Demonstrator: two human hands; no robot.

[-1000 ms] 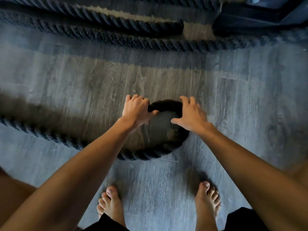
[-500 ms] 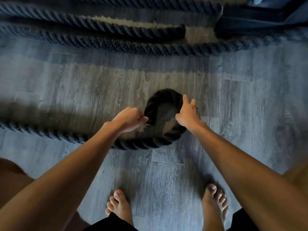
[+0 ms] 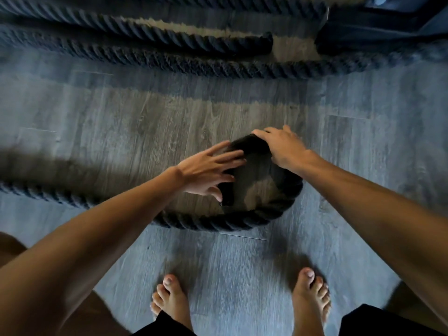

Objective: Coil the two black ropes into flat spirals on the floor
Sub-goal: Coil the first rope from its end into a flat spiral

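A thick black twisted rope (image 3: 225, 220) runs in from the left along the grey plank floor and curls into one small loop in front of me, its capped end (image 3: 228, 195) tucked inside. My left hand (image 3: 208, 170) lies on the loop's left side with fingers spread straight, thumb beside the capped end. My right hand (image 3: 281, 146) rests over the top of the loop, fingers bent over the rope. A second black rope (image 3: 169, 61) lies stretched across the floor farther away.
Another stretch of rope (image 3: 150, 37) ends at a cap behind the far one. A dark machine base (image 3: 378, 32) stands at the top right. My bare feet (image 3: 242, 301) stand just short of the loop. Grey floor (image 3: 121, 122) separates near and far ropes.
My left hand has let go of the rope end and spread flat against the loop. My right hand has slid up onto the top of the loop. The curl has tightened.
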